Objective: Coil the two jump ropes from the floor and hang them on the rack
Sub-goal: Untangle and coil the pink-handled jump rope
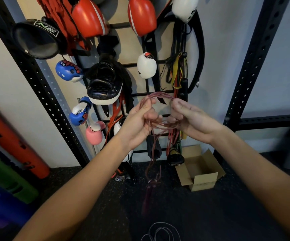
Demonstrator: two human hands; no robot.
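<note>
A thin maroon jump rope is gathered into several loops that arch between my two hands in front of the rack. My left hand grips the left side of the coil. My right hand pinches the right side. The rope's two handles dangle below on loose ends, above the floor. A second, grey jump rope lies in loose loops on the dark floor at the bottom edge of the view.
The black grid rack holds red, white, blue and pink boxing gloves, a black pad and coloured bands. An open cardboard box sits on the floor below right. Black perforated uprights flank the rack. Coloured blocks stand left.
</note>
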